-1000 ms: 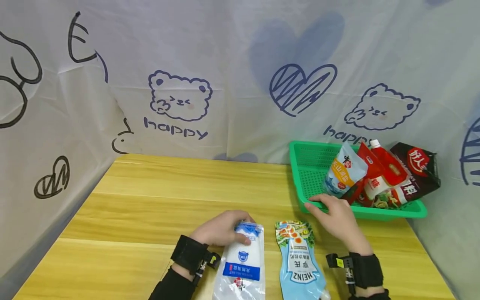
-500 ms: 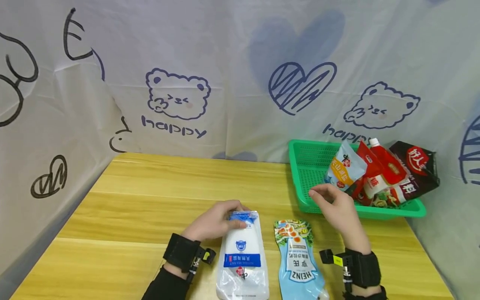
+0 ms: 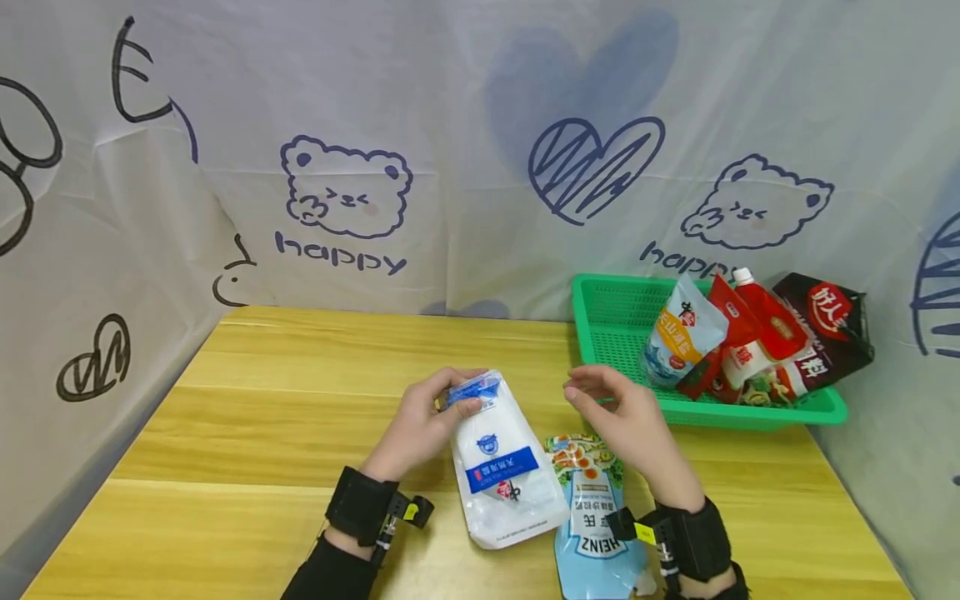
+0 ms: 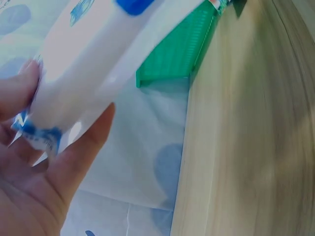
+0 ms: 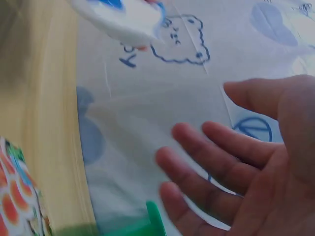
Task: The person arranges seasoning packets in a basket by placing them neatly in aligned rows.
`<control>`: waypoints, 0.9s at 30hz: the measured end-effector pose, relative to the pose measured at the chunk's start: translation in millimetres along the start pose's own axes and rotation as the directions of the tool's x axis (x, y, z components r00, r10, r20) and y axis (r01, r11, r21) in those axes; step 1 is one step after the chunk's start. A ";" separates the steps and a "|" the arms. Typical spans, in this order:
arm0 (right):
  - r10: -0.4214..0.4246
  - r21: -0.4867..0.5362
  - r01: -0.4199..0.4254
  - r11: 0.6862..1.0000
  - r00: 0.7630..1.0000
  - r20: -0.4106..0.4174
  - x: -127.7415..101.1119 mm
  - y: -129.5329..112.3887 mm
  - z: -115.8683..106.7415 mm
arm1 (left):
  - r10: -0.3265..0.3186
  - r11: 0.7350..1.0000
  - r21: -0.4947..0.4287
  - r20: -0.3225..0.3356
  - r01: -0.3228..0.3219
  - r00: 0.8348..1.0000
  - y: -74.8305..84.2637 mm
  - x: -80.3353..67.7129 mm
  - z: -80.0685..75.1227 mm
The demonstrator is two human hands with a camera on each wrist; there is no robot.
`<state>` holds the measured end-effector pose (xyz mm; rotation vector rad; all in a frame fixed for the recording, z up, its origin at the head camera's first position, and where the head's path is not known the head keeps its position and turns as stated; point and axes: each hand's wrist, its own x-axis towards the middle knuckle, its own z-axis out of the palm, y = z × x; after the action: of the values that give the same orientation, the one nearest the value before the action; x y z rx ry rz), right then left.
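Wooden table [image 3: 300,400] | left hand [image 3: 420,421] grip pinches salt pouch [image 3: 502,467] | right hand [image 3: 626,421] released

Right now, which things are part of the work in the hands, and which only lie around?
In hand:
- white plastic pouch with blue label, top pinched by left hand
- right hand, open beside it, holding nothing

Lying about:
- light blue Heinz sauce pouch on wooden table
- green plastic mesh basket of packets

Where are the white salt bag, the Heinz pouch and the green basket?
white salt bag [image 3: 501,467], head view, on its blue label band.
Heinz pouch [image 3: 596,525], head view, on its printed front.
green basket [image 3: 600,321], head view, on its bare mesh floor.
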<state>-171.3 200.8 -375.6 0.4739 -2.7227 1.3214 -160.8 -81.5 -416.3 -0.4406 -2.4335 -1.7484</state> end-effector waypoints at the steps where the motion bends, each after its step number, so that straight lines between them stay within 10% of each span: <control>1: -0.002 0.003 0.002 1.000 1.000 0.029 -0.1 -1.7 2.8 | 0.010 1.000 -0.005 -0.019 -0.010 1.000 0.8 0.1 0.2; 11: 0.055 0.001 -0.057 0.998 0.973 0.224 -1.7 -16.9 24.9 | 0.070 0.994 -0.068 -0.175 -0.083 0.982 1.5 1.8 1.6; 27: 0.008 0.078 -0.019 0.997 0.990 0.142 -3.1 -18.5 37.1 | 0.034 0.977 -0.201 -0.170 -0.068 0.985 3.6 2.4 7.5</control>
<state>-160.2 162.0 -385.5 0.5782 -2.7987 1.4574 -161.4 -73.0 -414.9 -0.3570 -2.1210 -1.9394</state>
